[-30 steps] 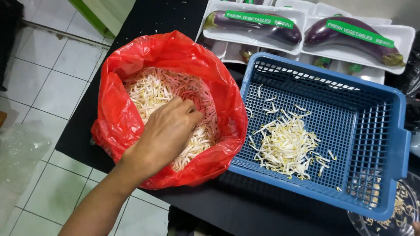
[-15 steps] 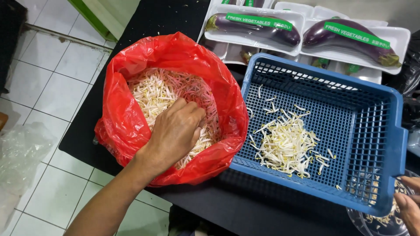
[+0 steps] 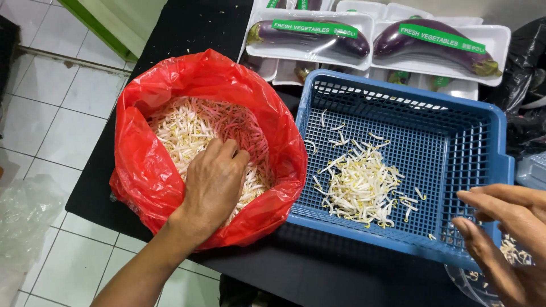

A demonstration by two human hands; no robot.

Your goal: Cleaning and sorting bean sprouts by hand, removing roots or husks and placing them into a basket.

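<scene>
I see a black table (image 3: 187,34) carrying everything here. On it sit a red plastic bag (image 3: 142,170) of bean sprouts, a blue slotted basket (image 3: 455,142) just beside it, and white trays of wrapped eggplants (image 3: 310,37) along the far edge.

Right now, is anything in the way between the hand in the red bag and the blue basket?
Only the red bag's raised plastic edge, pressed against the blue basket. The left hand is buried in the sprouts.

Left hand (image 3: 213,179) fingertips buried in bean sprouts (image 3: 187,128); right hand (image 3: 506,239) cut off
</scene>
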